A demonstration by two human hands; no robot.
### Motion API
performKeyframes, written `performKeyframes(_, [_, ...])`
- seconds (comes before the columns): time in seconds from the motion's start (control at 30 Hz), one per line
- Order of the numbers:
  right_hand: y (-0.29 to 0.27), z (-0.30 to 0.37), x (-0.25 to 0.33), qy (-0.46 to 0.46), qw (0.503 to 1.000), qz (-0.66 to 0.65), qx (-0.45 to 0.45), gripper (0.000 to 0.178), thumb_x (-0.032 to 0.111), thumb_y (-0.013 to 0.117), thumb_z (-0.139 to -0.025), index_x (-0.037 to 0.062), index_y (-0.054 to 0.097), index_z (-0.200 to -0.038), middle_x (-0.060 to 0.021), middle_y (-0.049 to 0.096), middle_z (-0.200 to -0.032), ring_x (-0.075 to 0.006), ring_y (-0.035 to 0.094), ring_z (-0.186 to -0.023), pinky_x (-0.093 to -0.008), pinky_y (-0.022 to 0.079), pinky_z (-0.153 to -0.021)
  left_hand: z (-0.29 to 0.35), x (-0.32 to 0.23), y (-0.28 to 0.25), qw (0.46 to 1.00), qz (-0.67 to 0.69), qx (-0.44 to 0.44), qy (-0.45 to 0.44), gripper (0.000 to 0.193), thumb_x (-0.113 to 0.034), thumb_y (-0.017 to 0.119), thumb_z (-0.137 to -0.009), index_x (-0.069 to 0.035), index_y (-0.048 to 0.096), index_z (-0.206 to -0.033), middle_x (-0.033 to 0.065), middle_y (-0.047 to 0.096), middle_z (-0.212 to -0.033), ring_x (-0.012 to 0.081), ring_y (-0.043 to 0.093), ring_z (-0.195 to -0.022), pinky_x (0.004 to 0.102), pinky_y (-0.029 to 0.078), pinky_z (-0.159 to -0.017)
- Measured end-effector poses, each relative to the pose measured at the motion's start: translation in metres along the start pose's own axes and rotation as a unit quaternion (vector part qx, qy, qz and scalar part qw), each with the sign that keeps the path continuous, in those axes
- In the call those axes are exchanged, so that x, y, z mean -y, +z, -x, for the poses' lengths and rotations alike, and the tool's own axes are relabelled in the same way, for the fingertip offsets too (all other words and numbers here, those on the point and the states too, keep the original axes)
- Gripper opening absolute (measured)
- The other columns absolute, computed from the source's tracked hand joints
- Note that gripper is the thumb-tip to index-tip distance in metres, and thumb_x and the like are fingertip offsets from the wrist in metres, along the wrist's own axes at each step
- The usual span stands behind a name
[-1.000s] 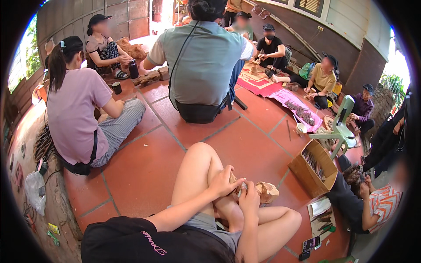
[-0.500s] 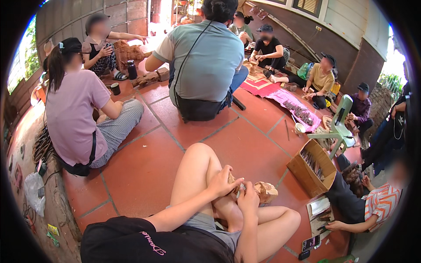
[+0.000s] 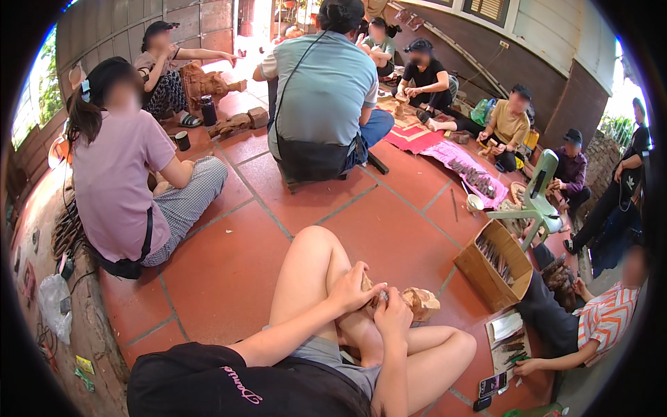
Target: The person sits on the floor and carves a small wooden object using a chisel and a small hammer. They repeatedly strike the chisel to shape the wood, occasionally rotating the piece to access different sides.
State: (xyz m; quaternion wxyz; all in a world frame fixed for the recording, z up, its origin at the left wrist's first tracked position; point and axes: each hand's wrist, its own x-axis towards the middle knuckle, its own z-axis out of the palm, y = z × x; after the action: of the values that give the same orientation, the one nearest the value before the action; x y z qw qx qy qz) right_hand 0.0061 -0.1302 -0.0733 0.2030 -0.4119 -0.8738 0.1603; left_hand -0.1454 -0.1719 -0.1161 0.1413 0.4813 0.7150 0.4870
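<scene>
Over my bent legs, both my hands work close together on a carved piece of pale brown wood (image 3: 422, 304). My left hand (image 3: 349, 290) is closed around the wood's left part, its fingers wrapped over the top. Pinched beside it, my right hand (image 3: 393, 317) holds something small and greyish against the wood, mostly hidden by the fingers. To the right of my right hand, a rough, faceted block end sticks out. Whether it joins the part under my left hand cannot be seen, as my hands cover the middle.
A cardboard box (image 3: 493, 267) of slim tools stands right of my knee, near a green plastic chair (image 3: 538, 198). Closer lie a tray of tools (image 3: 511, 344) and a phone (image 3: 492, 384). Several people sit around on the red tiles; one in lilac (image 3: 118, 187) is at left.
My hands hold nearly the same place, the right fingers shifting slightly. The person in front straightens and shifts arms; the lilac-shirted one turns their head. At far right a standing person shows more fully.
</scene>
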Motion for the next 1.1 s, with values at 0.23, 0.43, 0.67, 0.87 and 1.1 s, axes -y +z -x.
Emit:
performKeyframes(0.23, [0.008,0.000,-0.001,-0.030,0.948,-0.134,-0.285,0.026,0.016,0.060,-0.097,0.0038,0.064,-0.120,-0.0200,0.072,-0.098,-0.0393,0.071,-0.088,-0.0465,0.057,-0.074,-0.002,-0.003,-0.001,1.000,0.003,-0.001,-0.005,0.070,-0.059,0.071,-0.086,0.000,0.050,-0.117,0.0275,0.065,-0.097,0.0447,0.066,-0.095,0.0471,0.052,-0.082])
performKeyframes(0.43, [0.010,0.001,-0.005,0.003,0.997,-0.050,-0.061,0.024,0.014,0.058,-0.097,0.0048,0.062,-0.119,-0.0194,0.072,-0.095,-0.0398,0.071,-0.083,-0.0485,0.056,-0.072,-0.002,0.001,0.002,1.000,0.001,-0.004,0.007,0.072,-0.060,0.071,-0.086,0.001,0.050,-0.118,0.0280,0.065,-0.097,0.0444,0.066,-0.095,0.0470,0.051,-0.082])
performKeyframes(0.67, [0.006,0.000,0.004,-0.010,0.950,-0.148,-0.274,0.026,0.015,0.058,-0.098,0.0034,0.063,-0.121,-0.0236,0.071,-0.104,-0.0431,0.070,-0.092,-0.0493,0.055,-0.078,-0.001,-0.003,-0.002,1.000,0.007,0.011,-0.010,0.070,-0.059,0.071,-0.087,0.001,0.050,-0.118,0.0278,0.065,-0.098,0.0439,0.066,-0.096,0.0468,0.051,-0.083])
performKeyframes(0.87, [0.001,-0.001,0.000,0.033,0.998,-0.053,0.007,0.028,0.016,0.060,-0.098,0.0010,0.062,-0.121,-0.0228,0.071,-0.100,-0.0418,0.070,-0.088,-0.0464,0.056,-0.076,0.001,0.002,-0.001,1.000,0.009,0.008,0.008,0.071,-0.058,0.072,-0.086,0.001,0.050,-0.119,0.0272,0.065,-0.099,0.0422,0.067,-0.094,0.0459,0.052,-0.082])
performKeyframes(1.1, [0.007,-0.002,-0.005,-0.010,0.956,-0.151,-0.250,0.025,0.016,0.060,-0.098,0.0017,0.063,-0.118,-0.0223,0.072,-0.096,-0.0397,0.071,-0.083,-0.0459,0.056,-0.071,0.000,-0.004,-0.003,1.000,0.007,0.005,0.009,0.070,-0.057,0.073,-0.086,0.001,0.050,-0.119,0.0266,0.065,-0.098,0.0420,0.067,-0.092,0.0459,0.052,-0.082])
